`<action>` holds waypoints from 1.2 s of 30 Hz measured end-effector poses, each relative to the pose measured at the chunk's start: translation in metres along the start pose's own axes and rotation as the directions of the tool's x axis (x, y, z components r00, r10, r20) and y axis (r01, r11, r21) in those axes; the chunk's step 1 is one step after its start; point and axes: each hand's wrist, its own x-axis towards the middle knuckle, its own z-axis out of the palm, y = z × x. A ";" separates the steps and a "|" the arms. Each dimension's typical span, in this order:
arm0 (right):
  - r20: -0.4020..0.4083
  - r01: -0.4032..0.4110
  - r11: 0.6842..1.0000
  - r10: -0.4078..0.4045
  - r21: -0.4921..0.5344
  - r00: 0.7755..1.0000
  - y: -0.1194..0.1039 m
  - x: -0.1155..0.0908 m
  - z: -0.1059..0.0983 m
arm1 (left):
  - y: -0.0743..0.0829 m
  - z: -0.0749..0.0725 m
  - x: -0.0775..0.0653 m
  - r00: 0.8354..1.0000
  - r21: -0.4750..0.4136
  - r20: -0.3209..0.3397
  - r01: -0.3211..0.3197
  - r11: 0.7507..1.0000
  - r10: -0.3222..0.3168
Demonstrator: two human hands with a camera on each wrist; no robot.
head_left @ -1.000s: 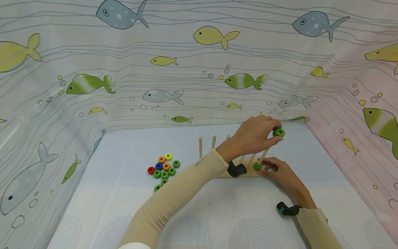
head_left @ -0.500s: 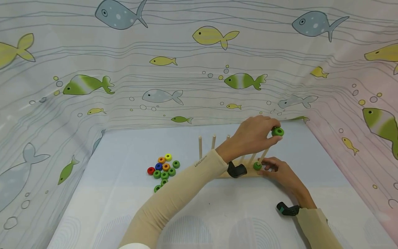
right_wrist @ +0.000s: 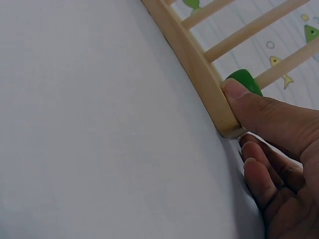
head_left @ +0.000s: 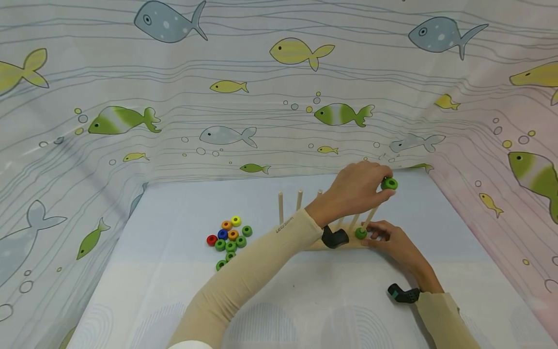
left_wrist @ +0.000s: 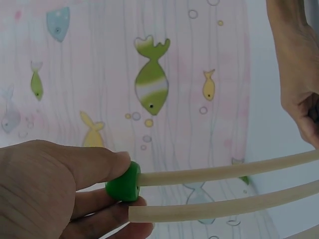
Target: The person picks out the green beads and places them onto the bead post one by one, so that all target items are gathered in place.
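Observation:
My left hand (head_left: 355, 188) pinches a green wooden bead (left_wrist: 124, 182) between thumb and fingers, right at the tip of the end peg (left_wrist: 224, 174). A second peg tip lies just beside those fingers in the left wrist view. The pegs rise from a long wooden base (right_wrist: 199, 82), partly hidden behind my left forearm in the head view. Another green bead (head_left: 361, 233) sits at the bottom of the end peg. My right hand (head_left: 394, 242) holds the right end of the base, its thumb (right_wrist: 239, 94) against the wood beside that lower bead and its fingers curled at the end.
To the left of the base lies a cluster of loose beads: several green ones (head_left: 231, 245), a red one (head_left: 211, 240), a blue one (head_left: 223, 234), two orange and a yellow one (head_left: 236, 221). My left sleeve (head_left: 248, 278) overlaps the cluster's near edge. Fish-printed curtains enclose the table.
Both hands stay almost still. The bead in my left hand has shifted very slightly left and up at the peg tip. The loose beads have not moved.

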 end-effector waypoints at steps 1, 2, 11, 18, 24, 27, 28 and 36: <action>0.001 0.000 1.000 0.000 0.001 1.000 0.000 0.000 0.000 | 0.000 0.000 0.000 1.000 0.005 0.002 0.005 1.000 -0.005; 0.001 0.000 1.000 0.000 0.003 1.000 0.001 0.000 0.000 | 0.000 0.000 0.000 1.000 0.008 0.003 0.006 1.000 -0.006; -0.001 0.003 1.000 -0.003 0.006 1.000 0.003 0.001 0.001 | -0.001 0.001 -0.002 0.999 0.056 0.029 0.010 0.998 -0.012; -0.007 0.002 1.000 -0.002 -0.010 1.000 0.001 0.000 0.000 | -0.005 -0.005 -0.007 1.000 0.030 0.015 -0.006 1.000 0.005; -0.003 -0.013 1.000 0.013 -0.007 1.000 0.001 0.001 0.000 | -0.014 -0.009 -0.017 1.000 0.001 -0.004 -0.011 1.000 0.011; -0.005 -0.016 1.000 0.016 -0.006 1.000 0.000 0.001 -0.001 | -0.019 -0.012 -0.023 1.000 -0.013 -0.015 -0.016 1.000 0.016; -0.006 -0.016 1.000 0.016 -0.002 1.000 -0.001 0.001 -0.001 | -0.020 -0.013 -0.025 1.000 -0.019 -0.021 -0.018 1.000 0.018; 0.005 -0.027 1.000 0.027 0.006 1.000 -0.003 0.001 -0.001 | -0.030 -0.022 -0.041 0.997 -0.041 -0.063 -0.043 0.998 0.041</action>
